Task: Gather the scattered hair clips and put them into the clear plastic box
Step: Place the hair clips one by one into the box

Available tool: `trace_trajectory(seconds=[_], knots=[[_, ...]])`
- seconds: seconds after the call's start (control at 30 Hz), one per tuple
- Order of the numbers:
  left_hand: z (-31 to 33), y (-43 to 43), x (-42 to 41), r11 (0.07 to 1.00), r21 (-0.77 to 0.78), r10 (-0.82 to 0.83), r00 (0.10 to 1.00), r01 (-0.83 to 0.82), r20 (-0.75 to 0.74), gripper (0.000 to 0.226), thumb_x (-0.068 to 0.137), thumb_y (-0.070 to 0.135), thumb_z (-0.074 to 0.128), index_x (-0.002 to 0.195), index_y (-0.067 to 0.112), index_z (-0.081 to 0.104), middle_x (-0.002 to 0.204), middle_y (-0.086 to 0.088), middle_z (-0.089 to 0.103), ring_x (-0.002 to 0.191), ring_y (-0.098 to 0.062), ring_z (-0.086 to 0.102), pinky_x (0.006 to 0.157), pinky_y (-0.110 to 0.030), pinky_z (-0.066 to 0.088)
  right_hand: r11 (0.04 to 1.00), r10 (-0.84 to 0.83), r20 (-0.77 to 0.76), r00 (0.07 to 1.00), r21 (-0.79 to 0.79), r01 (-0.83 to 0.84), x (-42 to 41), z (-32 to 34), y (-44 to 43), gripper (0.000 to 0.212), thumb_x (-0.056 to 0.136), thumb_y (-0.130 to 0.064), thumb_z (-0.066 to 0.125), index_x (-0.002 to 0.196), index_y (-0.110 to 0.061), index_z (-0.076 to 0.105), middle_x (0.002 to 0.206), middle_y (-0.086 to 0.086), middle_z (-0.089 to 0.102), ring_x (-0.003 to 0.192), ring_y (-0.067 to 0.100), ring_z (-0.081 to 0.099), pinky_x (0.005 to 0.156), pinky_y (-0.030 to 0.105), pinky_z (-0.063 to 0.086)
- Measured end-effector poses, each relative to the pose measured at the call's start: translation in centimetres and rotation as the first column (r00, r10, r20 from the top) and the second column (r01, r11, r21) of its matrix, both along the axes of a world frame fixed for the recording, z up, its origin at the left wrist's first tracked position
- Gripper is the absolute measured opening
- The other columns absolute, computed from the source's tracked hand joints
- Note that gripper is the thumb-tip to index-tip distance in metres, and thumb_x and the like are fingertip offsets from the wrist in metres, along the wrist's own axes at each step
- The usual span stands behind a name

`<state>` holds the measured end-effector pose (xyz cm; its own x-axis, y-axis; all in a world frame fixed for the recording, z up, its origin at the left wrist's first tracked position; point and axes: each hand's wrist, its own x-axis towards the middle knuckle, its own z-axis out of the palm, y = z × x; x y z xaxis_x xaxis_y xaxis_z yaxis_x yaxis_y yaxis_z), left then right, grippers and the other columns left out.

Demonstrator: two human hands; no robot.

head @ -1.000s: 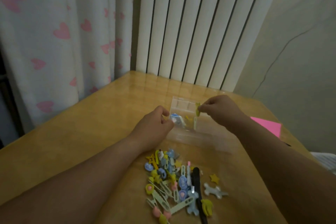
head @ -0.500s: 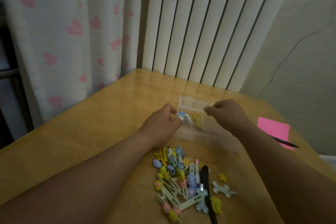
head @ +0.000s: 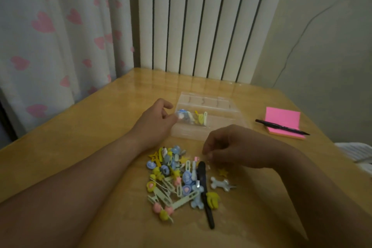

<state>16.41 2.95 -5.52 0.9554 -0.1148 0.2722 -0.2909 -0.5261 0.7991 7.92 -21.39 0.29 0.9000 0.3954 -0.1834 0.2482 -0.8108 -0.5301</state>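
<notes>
pastel blue, yellow and pink hair clips (head: 173, 179), pink sticky notes (head: 282, 122), pink-hearted white curtain (head: 50, 36).

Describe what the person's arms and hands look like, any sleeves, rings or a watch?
Both arms are bare: no sleeve shows on the left forearm or the right forearm up to the picture's edge. The left hand and right hand wear no gloves, and no watch, bracelet or ring is visible. The light is too dim to judge the nails.
</notes>
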Motion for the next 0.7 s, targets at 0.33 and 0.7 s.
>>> trace_trajectory(seconds=[0.33, 0.7], knots=[[0.1, 0.1, -0.1, 1.000, -0.012, 0.002, 1.000, -0.002, -0.009, 0.030, 0.102, 0.038, 0.063, 0.128, 0.023, 0.058, 0.099, -0.011, 0.066, 0.091, -0.025, 0.065, 0.086, -0.044, 0.052, 0.979, 0.044, -0.127, 0.991, -0.193, -0.068, -0.8, 1.4, -1.2, 0.018, 0.092, -0.030, 0.080, 0.107, -0.036, 0.073, 0.104, -0.012, 0.073, 0.095, 0.010, 0.070, 0.082, 0.027, 0.057], [0.0, 0.1, -0.1, 1.000, -0.006, -0.005, 1.000, 0.005, -0.010, 0.028, 0.103, 0.036, 0.062, 0.127, 0.023, 0.057, 0.098, -0.012, 0.065, 0.089, -0.026, 0.064, 0.084, -0.045, 0.051, 0.977, 0.032, -0.083, 0.996, -0.209, -0.049, -0.7, 1.6, -0.7, 0.010, 0.095, -0.026, 0.077, 0.101, -0.030, 0.070, 0.097, -0.006, 0.071, 0.088, 0.013, 0.071, 0.076, 0.027, 0.059]])
